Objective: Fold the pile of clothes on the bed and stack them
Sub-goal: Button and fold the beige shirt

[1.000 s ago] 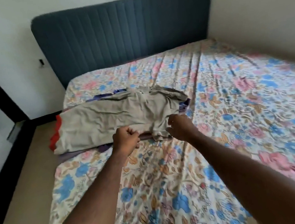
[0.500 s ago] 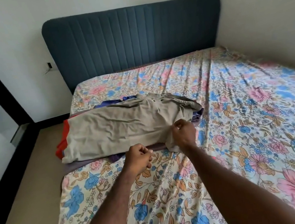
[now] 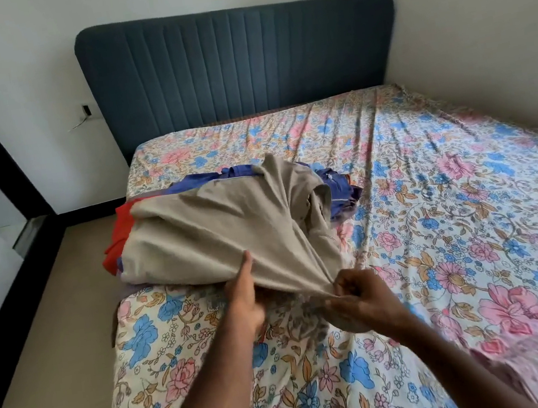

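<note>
The right hand (image 3: 363,297) is pinching the beige shirt's (image 3: 216,232) hem while the left hand (image 3: 244,297) is reaching under it, thumb on top.

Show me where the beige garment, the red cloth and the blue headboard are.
beige garment (image 3: 216,232): head view, on its broad upper surface.
red cloth (image 3: 117,240): head view, on the edge sticking out at the pile's left.
blue headboard (image 3: 241,69): head view, on its padded front.

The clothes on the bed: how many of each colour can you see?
Beige garment, gripped by the left hand and right hand: 1
Red garment: 1
Blue-purple clothing: at least 1, count unclear
Total: at least 3
</note>
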### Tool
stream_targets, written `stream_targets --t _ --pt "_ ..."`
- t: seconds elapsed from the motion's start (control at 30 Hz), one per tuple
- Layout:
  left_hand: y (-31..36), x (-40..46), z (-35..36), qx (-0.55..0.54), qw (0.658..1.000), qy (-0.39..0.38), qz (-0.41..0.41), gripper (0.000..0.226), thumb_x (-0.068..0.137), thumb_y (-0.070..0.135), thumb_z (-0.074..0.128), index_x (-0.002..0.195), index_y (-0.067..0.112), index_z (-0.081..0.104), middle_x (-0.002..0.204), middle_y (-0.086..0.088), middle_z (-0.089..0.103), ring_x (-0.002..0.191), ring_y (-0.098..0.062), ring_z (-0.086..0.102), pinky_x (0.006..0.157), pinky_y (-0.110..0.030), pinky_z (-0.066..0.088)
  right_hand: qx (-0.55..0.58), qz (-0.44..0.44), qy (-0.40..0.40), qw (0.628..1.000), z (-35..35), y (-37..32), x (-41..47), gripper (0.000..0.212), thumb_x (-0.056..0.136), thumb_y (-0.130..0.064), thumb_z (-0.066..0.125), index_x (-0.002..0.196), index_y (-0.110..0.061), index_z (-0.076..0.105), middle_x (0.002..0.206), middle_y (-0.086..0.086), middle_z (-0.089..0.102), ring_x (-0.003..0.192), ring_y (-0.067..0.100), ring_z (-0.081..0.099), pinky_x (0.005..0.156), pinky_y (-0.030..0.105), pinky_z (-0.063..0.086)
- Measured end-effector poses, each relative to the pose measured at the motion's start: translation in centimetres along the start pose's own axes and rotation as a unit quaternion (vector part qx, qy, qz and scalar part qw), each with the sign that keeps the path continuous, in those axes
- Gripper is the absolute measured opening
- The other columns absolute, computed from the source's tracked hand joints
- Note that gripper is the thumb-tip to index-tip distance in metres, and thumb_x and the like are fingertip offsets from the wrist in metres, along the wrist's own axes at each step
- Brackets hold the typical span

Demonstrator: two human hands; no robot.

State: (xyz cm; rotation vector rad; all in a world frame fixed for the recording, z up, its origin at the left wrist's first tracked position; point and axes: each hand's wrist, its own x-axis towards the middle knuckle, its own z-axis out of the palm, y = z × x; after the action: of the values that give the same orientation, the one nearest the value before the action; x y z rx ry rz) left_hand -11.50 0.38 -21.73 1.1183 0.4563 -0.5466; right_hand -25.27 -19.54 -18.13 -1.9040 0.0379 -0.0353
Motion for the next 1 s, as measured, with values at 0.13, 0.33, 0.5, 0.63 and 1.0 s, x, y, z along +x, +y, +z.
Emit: stream_targets --t 0.13,0.33,0.5,0.63,1.0 --pt "0.2 -1.9 -3.2 0.024 0.987 0.152 0.044 0.058 0.077 0.031 0.085 0.119 0.009 0.053 0.112 -0.018 0.065 0.097 -0.034 0.066 0.088 -0.051 0.059 -0.184 0.08 -0.013 0.98 -2.1 2.4 -3.4 0.033 0.08 -0.036 0.079 0.068 -0.019 0.054 0.063 -0.005 0.057 0.056 0.009 0.055 0.051 0.029 0.047" --pt "-1.8 -7.9 -8.2 0.194 0.949 0.225 0.106 0.043 0.086 0.004 0.074 0.124 -0.001 0.053 0.105 -0.01 0.06 0.076 -0.017 0.056 0.065 -0.028 0.049 -0.343 0.091 -0.108 0.929 -1.6 3.2 -5.5 0.022 0.084 -0.014 0.06 0.063 -0.019 0.056 0.066 -0.002 0.055 0.062 0.011 0.052 0.065 0.038 0.054" --pt "-4.2 -13.2 -14.6 0.418 0.879 0.208 0.094 0.03 0.08 0.007 0.077 0.104 0.006 0.059 0.092 -0.018 0.07 0.069 -0.036 0.069 0.043 -0.027 0.047 -0.381 0.092 -0.223 0.893 0.4 1.9 -10.3 0.023 0.086 -0.02 0.064 0.064 -0.019 0.057 0.071 0.004 0.059 0.066 0.01 0.053 0.063 0.025 0.045" --pt "-5.6 -17.3 -18.3 0.685 0.713 0.142 0.049 0.05 0.074 0.029 0.08 0.113 0.008 0.056 0.114 -0.014 0.064 0.094 -0.034 0.067 0.075 -0.038 0.058 -0.399 0.077 -0.278 0.87 2.8 2.0 -16.1 0.029 0.083 -0.03 0.068 0.068 -0.006 0.06 0.063 0.0 0.051 0.057 0.012 0.045 0.055 0.025 0.038" --pt "-5.5 -23.9 -15.3 0.849 0.483 0.139 0.162 0.061 0.071 0.083 0.062 0.092 0.026 0.052 0.093 0.003 0.064 0.087 -0.023 0.065 0.073 -0.032 0.052 -0.323 0.045 -0.201 0.924 1.6 -1.9 -18.0 0.007 0.095 -0.029 0.069 0.089 -0.027 0.067 0.081 -0.013 0.067 0.073 0.0 0.065 0.067 0.017 0.052"
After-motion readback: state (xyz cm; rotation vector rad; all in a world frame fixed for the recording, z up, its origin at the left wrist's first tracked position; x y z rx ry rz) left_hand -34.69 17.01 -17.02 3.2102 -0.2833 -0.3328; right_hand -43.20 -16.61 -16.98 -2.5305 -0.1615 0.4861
